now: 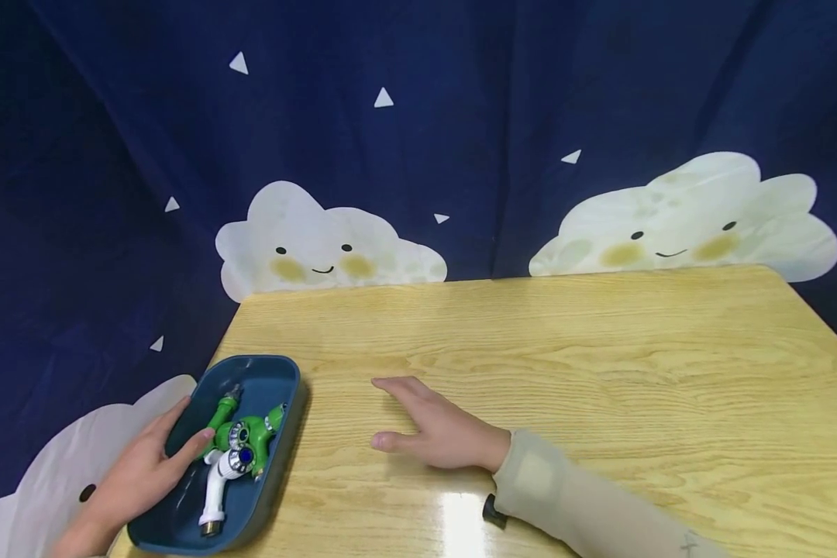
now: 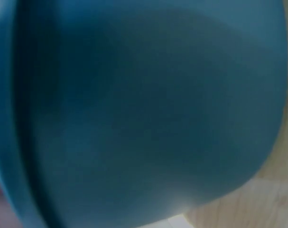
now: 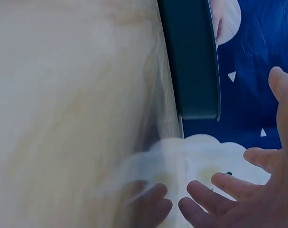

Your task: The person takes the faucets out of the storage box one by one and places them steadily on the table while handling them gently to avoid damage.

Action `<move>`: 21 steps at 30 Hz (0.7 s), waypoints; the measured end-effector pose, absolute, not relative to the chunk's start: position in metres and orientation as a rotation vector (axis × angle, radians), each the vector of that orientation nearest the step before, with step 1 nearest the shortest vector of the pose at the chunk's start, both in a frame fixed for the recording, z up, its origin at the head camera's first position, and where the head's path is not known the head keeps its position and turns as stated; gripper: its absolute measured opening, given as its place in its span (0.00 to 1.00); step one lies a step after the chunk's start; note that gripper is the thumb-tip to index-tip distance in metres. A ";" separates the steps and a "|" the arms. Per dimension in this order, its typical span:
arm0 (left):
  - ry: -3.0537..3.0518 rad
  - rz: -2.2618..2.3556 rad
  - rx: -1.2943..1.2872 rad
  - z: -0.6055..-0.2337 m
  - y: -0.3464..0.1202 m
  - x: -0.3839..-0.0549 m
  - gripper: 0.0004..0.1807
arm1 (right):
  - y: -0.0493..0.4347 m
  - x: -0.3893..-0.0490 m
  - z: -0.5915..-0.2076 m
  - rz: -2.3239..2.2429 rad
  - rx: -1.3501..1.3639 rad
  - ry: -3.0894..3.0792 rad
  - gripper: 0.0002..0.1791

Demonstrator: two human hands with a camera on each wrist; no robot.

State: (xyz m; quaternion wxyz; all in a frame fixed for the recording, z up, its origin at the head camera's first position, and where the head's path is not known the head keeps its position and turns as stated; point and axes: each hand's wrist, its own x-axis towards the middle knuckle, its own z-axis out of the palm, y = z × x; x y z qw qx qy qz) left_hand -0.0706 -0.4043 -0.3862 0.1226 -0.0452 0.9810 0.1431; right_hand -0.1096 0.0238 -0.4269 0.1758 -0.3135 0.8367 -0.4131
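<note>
A blue tub (image 1: pixel 265 380) is seen at the lower left of the head view, at the left edge of the worktop (image 1: pixel 600 372). In it are lodged a white tap (image 1: pixel 215 490) and at least one green tap (image 1: pixel 260 442); the green pieces are overlapped, so their number cannot be told. The tub's left rim appears to be held by the left hand (image 1: pixel 136 473), with the thumb laid over the inside, near the green tap, and the fingers partly hidden by the rim. The right hand (image 1: pixel 439 426), lower centre, is held above the worktop with fingers extended and thumb well apart; nothing is gripped by it.

The tub is judged to be stiff, smooth plastic, light in itself but weighted by its load. A little slip may be expected on the glossy wall, so a better purchase should be had at the rim, taken on both long sides. The taps are judged hard and not easily broken, though they could slide if the tub were tilted. The white tap would best be grasped by its bare spout, below the blue-capped knob.
</note>
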 end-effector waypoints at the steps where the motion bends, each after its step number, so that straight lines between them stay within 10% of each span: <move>1: 2.868 0.424 -0.131 -0.386 -0.404 -0.070 0.54 | 0.021 -0.109 -0.427 -1.166 -0.899 2.366 0.45; 21: 2.918 0.466 -0.084 -0.388 -0.381 -0.069 0.50 | -0.020 -0.097 -0.429 -1.059 -1.111 2.346 0.45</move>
